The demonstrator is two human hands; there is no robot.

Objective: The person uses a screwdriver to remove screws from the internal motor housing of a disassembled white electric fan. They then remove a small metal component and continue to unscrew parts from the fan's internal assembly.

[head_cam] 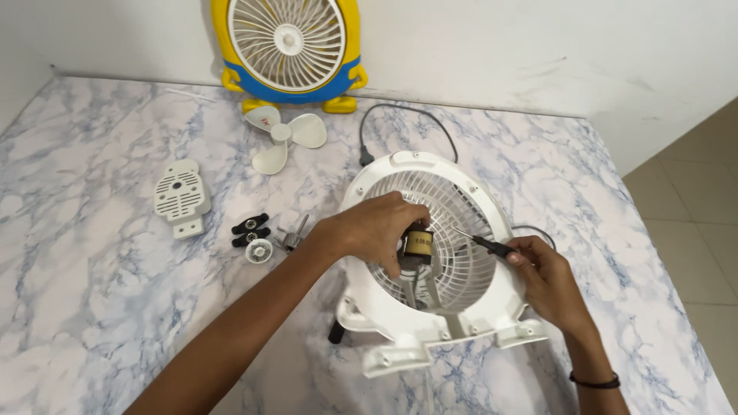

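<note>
Under my left hand [374, 228] lies the white round fan housing [430, 261], flat on its back with its ribbed grille facing up and its feet pointing toward me. Between my left fingers, over the middle of the grille, I grip the small fan motor [419, 244], a stubby cylinder with a yellow-brown band and dark metal ends, standing upright. In my right hand [547, 280] sits a thin screwdriver [483, 242] with a black handle, its metal tip slanting left toward the motor.
</note>
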